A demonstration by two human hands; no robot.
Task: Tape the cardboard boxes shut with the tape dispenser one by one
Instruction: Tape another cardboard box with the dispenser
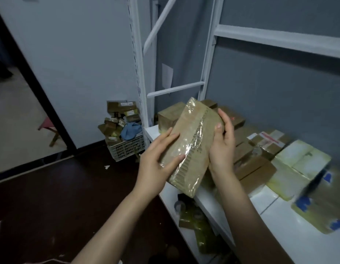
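Note:
I hold a flat brown cardboard box [192, 141] tilted in the air above the white shelf's [268, 201] front edge. Clear tape shines along its long edge. My left hand [155, 161] lies against its left side with straight fingers pressing on the taped face. On the box's right side, my right hand [222, 143] grips it with the thumb on top and the fingers behind. A roll of tape [179, 205] shows partly below the box at the shelf's edge. No tape dispenser is clearly visible.
Several cardboard boxes [255, 168] and pale flattened cartons [298, 168] cover the shelf to the right. A white crate [127, 147] full of small boxes stands on the dark floor by the shelf's upright [141, 77]. More packets [197, 227] lie under the shelf.

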